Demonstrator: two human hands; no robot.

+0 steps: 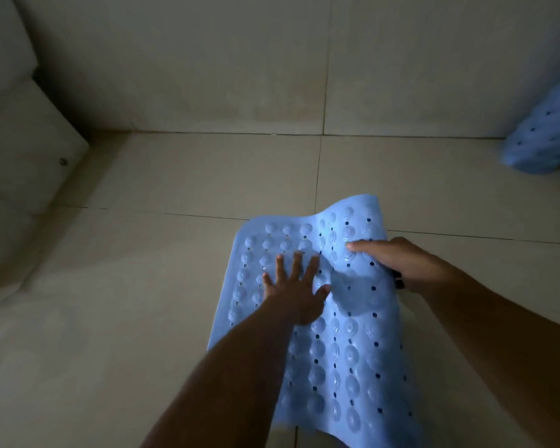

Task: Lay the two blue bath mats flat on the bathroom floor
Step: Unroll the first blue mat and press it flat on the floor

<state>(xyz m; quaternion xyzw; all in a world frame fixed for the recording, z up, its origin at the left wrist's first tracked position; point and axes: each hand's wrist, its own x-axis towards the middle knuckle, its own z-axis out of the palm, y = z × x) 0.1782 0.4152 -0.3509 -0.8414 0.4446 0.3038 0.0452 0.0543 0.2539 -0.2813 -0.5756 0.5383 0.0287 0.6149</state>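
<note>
Left hand (pixel 296 287) fingers splayed flat on blue mat (pixel 346 334), right hand (pixel 408 265) fingers gripping its raised edge (far corner rippled)

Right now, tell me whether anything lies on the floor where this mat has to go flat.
Nothing visible does. The tiled floor around the near mat is bare. The left hand presses it flat; the right hand grips its raised right edge. The second mat sits far right against the wall.
</note>
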